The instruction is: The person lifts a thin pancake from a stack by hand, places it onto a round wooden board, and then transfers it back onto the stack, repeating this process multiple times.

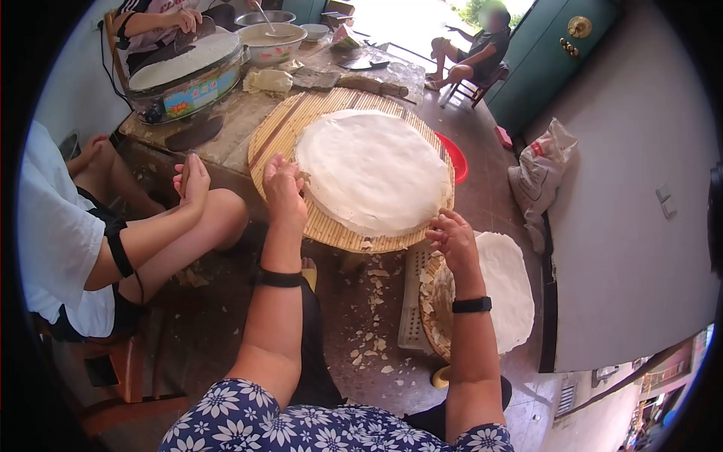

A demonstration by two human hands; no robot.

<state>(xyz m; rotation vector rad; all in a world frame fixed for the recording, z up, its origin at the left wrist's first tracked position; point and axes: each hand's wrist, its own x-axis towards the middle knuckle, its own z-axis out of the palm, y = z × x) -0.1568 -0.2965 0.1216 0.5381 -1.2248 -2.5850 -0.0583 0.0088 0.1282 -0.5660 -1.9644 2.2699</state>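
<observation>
A stack of thin, round, pale flatbreads lies on a round reed mat in front of me. My left hand is at the stack's left edge, fingers curled, with a small brownish flatbread scrap at the fingertips. At the lower right edge of the mat is my right hand; its fingers are loosely bent and apart, and I see nothing held in them. Below it, another pale flatbread lies over a round woven tray, partly hidden by my right forearm.
Crumbs litter the floor. Left of me sits a person in white, hands together. At the back, another person works at a round griddle beside a batter bowl. A sack leans on the right wall; someone sits by the door.
</observation>
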